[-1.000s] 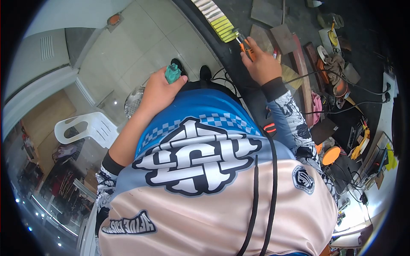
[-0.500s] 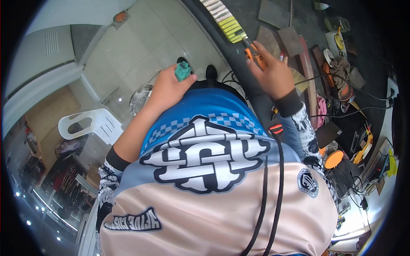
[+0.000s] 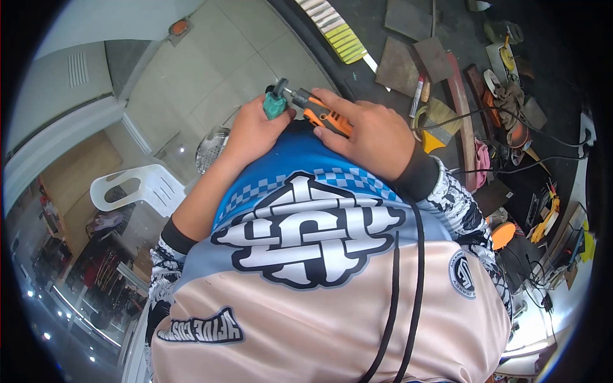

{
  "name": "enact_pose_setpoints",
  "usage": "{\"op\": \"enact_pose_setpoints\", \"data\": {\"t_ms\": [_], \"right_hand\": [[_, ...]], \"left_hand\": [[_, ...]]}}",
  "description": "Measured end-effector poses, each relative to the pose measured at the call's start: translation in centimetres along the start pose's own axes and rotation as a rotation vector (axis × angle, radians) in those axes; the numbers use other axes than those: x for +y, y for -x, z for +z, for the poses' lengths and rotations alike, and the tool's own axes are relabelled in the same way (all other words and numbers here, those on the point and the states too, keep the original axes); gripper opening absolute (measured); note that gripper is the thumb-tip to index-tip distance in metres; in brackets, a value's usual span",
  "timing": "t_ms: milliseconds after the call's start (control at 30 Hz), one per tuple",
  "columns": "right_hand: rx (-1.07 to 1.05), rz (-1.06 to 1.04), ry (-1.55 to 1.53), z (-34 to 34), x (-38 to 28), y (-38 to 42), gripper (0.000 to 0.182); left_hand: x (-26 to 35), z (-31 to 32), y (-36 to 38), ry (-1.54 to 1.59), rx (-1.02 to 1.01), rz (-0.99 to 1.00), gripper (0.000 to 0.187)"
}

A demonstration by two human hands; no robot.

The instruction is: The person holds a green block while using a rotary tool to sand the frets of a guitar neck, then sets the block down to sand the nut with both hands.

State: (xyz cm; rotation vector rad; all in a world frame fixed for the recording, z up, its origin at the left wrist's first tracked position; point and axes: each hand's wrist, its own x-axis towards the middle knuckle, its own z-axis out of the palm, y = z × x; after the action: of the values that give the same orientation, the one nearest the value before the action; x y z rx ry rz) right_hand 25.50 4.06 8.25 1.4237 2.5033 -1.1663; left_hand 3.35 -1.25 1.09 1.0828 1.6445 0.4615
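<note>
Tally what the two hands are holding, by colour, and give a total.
Green: 1, the small green piece pinched in the left hand.
Orange and black: 1, the orange-handled tool gripped in the right hand, its tip at the green piece.
Total: 2

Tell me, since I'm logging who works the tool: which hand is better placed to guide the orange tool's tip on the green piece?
Right. The right hand already grips the orange rotary tool, its tip at the green piece. The left hand is occupied pinching that piece, so it likely just steadies.
</note>
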Motion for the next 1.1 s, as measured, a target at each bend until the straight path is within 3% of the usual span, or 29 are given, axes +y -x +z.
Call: {"op": "enact_pose_setpoints", "data": {"t_ms": [200,433,667,1100], "right_hand": [[-0.071,0.082,0.022,-0.4,-0.8,-0.1,0.058],[0.069,0.105,-0.067,0.6,2.5,-0.9,0.053],[0.309,0.280,0.316,1.7,12.6,-1.3,0.057],[0.305,0.298,0.413,3.1,14.3,-1.2,0.060]], "left_hand": [[-0.2,-0.1,-0.3,0.003,-0.010,0.009,0.030],[-0.2,-0.1,-0.5,-0.024,-0.002,-0.039,0.036],[-0.9,-0.4,0.0,-0.034,0.003,-0.037,0.040],[-0.9,-0.4,0.5,-0.040,0.016,-0.053,0.040]]}}
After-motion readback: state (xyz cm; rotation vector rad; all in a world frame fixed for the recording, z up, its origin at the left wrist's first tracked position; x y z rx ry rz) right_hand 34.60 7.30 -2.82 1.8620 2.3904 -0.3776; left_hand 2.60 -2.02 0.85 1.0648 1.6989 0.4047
